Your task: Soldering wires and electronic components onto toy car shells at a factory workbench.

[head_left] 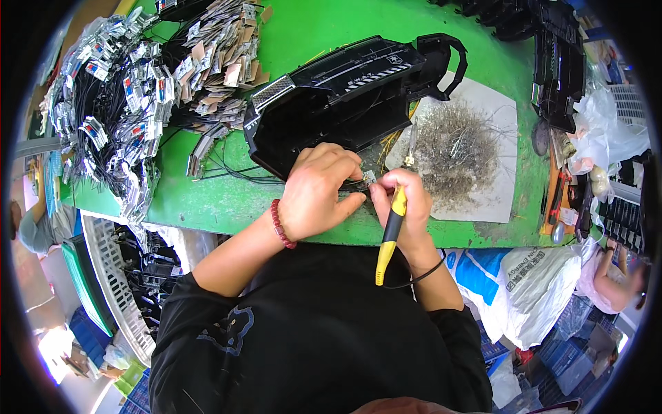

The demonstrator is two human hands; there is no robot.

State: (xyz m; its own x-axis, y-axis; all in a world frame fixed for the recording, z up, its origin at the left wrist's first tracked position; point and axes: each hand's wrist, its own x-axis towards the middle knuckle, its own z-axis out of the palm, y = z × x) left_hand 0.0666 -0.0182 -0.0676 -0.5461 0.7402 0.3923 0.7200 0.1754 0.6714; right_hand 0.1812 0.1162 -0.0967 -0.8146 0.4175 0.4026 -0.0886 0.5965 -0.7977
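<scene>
My right hand is closed around a yellow and black soldering iron, its metal tip up past the knuckles. The thumb and forefinger of that hand also come together at a small silvery part. My left hand is curled at the near edge of a black plastic toy gun shell. Its thumb and fingers reach toward the same small part, and what they pinch is hidden. The hollow side of the shell faces me. Thin black wires run from the left toward my left hand.
Left on the green table lie a big heap of wired parts and stacked small boards. Right is a white sheet bearing a pile of wire scraps. More black shells and hand tools lie beyond it.
</scene>
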